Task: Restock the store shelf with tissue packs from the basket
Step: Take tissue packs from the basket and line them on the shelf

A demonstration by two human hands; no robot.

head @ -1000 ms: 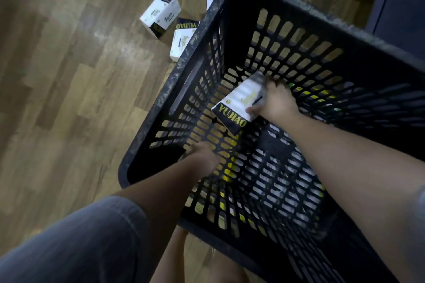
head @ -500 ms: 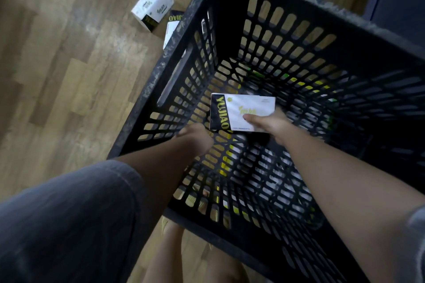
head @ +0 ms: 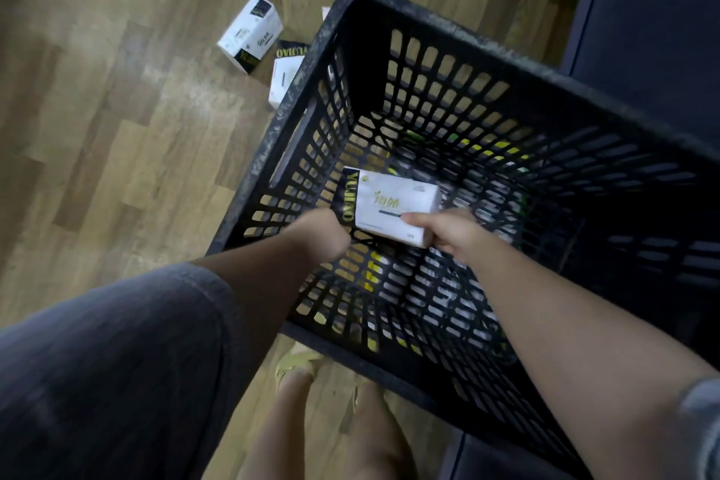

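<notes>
Right grip (head: 448, 232) pinches tissue pack (head: 393, 207), now raised nearer basket (head: 506, 58) rim | left grip (head: 323, 236) curled at pack's left end, state unclear | two packs (head: 251, 31) remain on floor beyond.

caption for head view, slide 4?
Right hand lifts a tissue pack from the black basket; left hand meets it.

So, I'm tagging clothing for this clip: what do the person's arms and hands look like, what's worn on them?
Both forearms are bare. The left hand and right hand show no gloves, rings or watch. A grey short sleeve edges the right arm at the frame's lower right; the left sleeve is not clearly visible.
</notes>
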